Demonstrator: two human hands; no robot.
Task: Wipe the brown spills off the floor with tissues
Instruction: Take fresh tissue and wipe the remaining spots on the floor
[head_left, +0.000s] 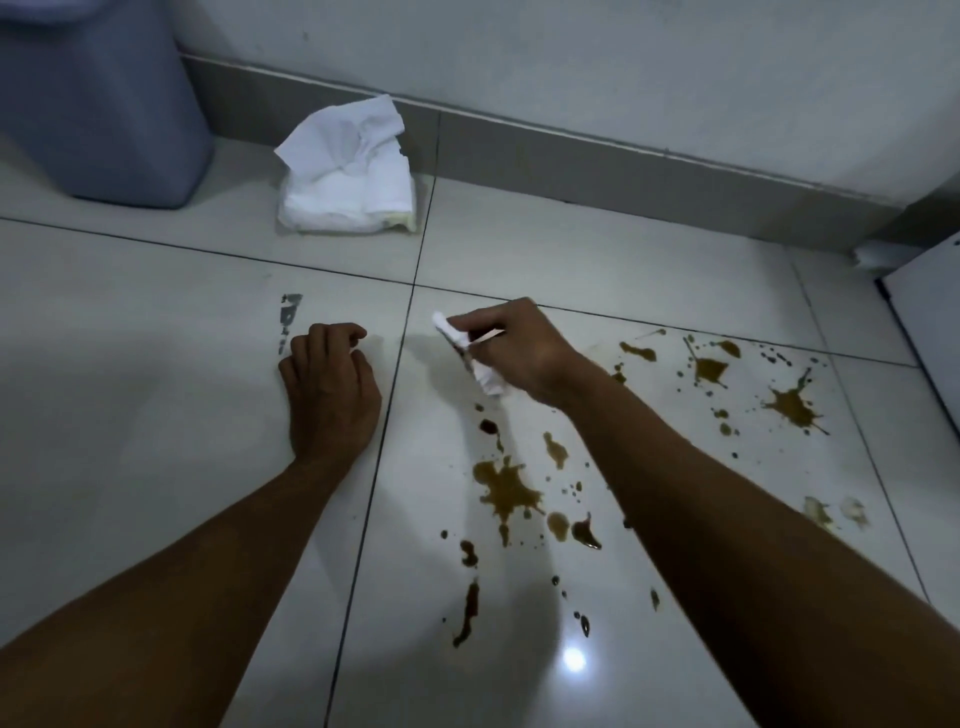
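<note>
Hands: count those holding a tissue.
1. The right hand grips a crumpled tissue above the brown spills. The left hand rests curled on the floor; whether it holds anything is hidden.

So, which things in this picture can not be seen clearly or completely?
- Bin, head view: top cut off by the frame edge.
- Tissue: middle hidden inside the right hand.
- Left hand: curled fingers hide the palm; whether it holds anything is unclear.
- Spills: some hidden under the right forearm.
- White panel: cut off at right.
</note>
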